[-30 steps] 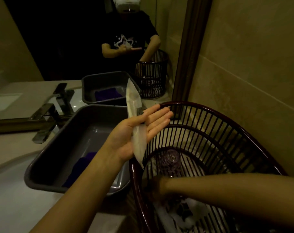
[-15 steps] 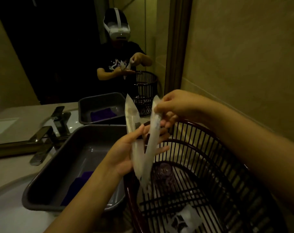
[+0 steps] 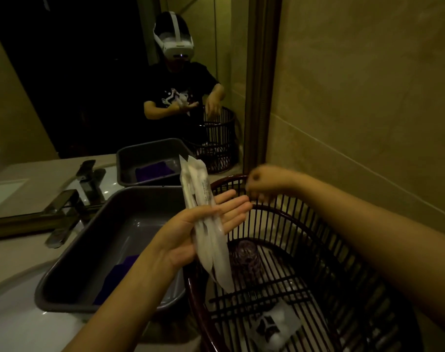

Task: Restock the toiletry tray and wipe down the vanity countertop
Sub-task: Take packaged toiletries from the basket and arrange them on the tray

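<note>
Here, the step in hand looks like gathering sealed toiletry packets from the dark red slatted plastic basket (image 3: 305, 250) for the grey rectangular plastic tray (image 3: 109, 240) just to its left. The left hand (image 3: 191, 232) is palm-up, fingers extended and lying close together, thumb folded over the white, long, narrow plastic-wrapped packets (image 3: 206, 224). There seem to be two packets, though the overlap makes the count uncertain. They lie across the palm and finger bases, upper ends rising past the fingertips, lower ends hanging below the heel of the hand over the basket rim.

The right hand (image 3: 264, 184) hovers above the far rim, blurred; fingers seem loosely curled downward, holding nothing I can make out.

Judgement: keep the thumb firm, since slick wrappers could slide apart. Lay the packets flat in the tray, beside the purple folded cloth (image 3: 114, 275). More wrapped items sit on the basket floor.
</note>
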The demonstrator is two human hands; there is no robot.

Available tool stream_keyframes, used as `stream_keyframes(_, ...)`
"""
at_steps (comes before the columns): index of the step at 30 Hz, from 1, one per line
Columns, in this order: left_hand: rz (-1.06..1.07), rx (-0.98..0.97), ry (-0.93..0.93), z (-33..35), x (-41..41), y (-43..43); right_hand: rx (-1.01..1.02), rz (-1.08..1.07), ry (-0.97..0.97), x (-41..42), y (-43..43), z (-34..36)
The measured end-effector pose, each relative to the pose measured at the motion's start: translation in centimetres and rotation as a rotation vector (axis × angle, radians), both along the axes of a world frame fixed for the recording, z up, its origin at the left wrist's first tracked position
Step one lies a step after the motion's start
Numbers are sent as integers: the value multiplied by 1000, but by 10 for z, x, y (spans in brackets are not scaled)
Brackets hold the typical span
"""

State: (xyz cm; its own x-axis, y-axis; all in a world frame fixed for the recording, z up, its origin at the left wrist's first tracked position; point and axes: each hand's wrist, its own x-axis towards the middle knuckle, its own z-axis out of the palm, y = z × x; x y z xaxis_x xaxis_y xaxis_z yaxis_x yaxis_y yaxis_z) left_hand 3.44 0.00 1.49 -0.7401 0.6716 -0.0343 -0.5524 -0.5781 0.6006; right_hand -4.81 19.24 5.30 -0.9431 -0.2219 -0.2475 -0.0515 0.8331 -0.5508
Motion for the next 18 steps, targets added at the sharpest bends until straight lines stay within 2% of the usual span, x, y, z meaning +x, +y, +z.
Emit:
stream_keyframes(2,59,-24,-87,-1,-2,-1,308,43,-289,-5,12,-50)
stream_keyframes(4,122,-72,-156,-3,-6,0,443,34,-427,-7,14,-98)
stream_keyframes(6,176,-102,-188,-5,-9,4,396,41,-414,-9,14,-135)
stream_keyframes(9,238,-154,-182,-6,-13,8,205,86,-349,-8,12,-169)
stream_keyframes(14,270,-146,-160,-7,-14,11,-81,-44,-191,4,3,-198)
stream_keyframes(18,266,-163,-171,-3,-12,11,-84,-38,-141,5,-2,-193)
